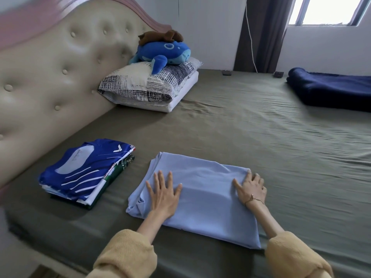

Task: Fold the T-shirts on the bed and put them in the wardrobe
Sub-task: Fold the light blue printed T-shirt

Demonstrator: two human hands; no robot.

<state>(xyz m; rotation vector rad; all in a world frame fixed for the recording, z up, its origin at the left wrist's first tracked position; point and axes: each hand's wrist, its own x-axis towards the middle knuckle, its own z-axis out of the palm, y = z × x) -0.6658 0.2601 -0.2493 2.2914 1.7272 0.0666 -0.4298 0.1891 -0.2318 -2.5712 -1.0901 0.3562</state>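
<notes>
Left hand [163, 194] flat, fingers straight and spread, palm down on the left part of the light blue T-shirt [202, 193]. Right hand [252, 189] on the shirt's right part, thumb stretched out over the cloth, fingers bent over the far right corner, where the fabric bunches; whether pinching it or only pressing, cannot tell. Thin bracelet [253, 198] at the right wrist; yellow sleeves [124, 255] on both arms.

Light blue T-shirt folded into a rough rectangle, lying near the front edge of the bed [261, 137], about midway along it. Long axis running left to right and slanting slightly, the right end nearer the front edge; left end thicker with tucked folds.

Stack of folded T-shirts [86, 171] just left of it, apart from it, close to the headboard [50, 81]: blue one with white stripes on top, dark green one underneath, long axis running away from the front edge.

Patterned pillow [148, 83] at the headboard further back, blue plush toy [164, 53] on top. Dark blue blanket [331, 89] folded at the far right edge of the bed.
</notes>
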